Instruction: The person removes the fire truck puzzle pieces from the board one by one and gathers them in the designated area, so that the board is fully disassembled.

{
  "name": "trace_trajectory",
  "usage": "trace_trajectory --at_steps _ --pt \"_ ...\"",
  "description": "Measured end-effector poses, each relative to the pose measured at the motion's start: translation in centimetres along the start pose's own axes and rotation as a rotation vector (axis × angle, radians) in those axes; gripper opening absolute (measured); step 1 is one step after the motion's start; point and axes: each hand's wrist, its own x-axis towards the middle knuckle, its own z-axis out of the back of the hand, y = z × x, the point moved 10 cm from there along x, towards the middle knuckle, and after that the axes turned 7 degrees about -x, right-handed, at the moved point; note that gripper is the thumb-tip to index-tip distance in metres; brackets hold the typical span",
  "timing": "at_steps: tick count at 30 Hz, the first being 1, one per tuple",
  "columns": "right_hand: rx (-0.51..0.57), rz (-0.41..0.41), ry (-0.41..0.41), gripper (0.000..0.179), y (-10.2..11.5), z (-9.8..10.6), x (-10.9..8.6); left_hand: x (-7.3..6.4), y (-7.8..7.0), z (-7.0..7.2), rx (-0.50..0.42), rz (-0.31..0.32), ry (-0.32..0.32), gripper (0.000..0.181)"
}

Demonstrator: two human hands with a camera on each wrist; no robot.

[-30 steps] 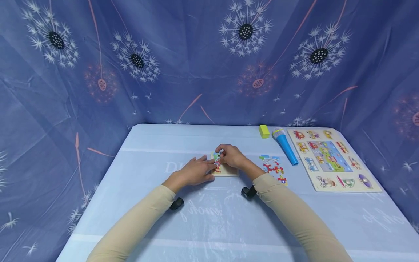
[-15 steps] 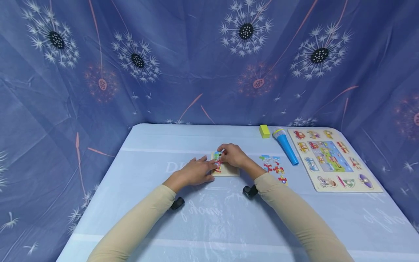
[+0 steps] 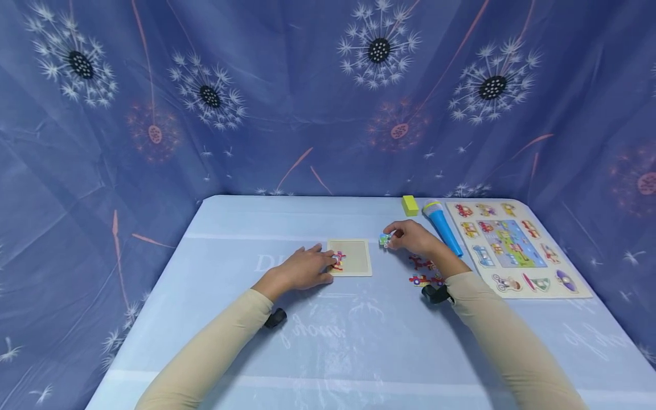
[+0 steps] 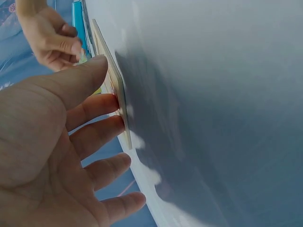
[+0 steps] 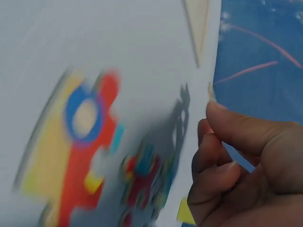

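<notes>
In the head view a small square wooden puzzle tray point(image 3: 359, 262) lies mid-table. One red puzzle piece point(image 3: 340, 259) sits at its left side. My left hand point(image 3: 302, 270) rests its fingertips on the tray's left edge and that piece; in the left wrist view its fingers look spread and nearly straight. To the right of the tray, my right hand point(image 3: 414, 238) pinches a green and blue jigsaw piece point(image 3: 384, 241) between thumb and fingers, apart from the tray. Below this hand lie several loose red jigsaw pieces point(image 3: 420, 280), partly hidden by the forearm; one blurred piece point(image 5: 83, 156) fills the right wrist view's left side.
A yellow block point(image 3: 409, 205) and a blue toy microphone point(image 3: 445, 230) lie behind the right hand. A large picture board point(image 3: 507, 285) with vehicle shapes occupies the table's right side. A blue curtain point(image 3: 287, 102) hangs behind the table.
My right hand has moved right from the tray with the green and blue jigsaw piece, baring most of the tray's floor. The left hand has stayed in place.
</notes>
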Motion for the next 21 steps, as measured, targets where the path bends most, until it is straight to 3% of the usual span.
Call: trace_trajectory --at_steps 9,21 --pt "-0.143 -0.07 0.022 0.035 -2.1 0.4 -0.6 -0.1 0.0 0.0 -0.009 -0.015 -0.001 0.054" --pt "-0.172 -0.091 0.028 0.036 -2.4 0.2 -0.4 0.1 -0.1 0.1 0.003 -0.013 -0.011 0.053"
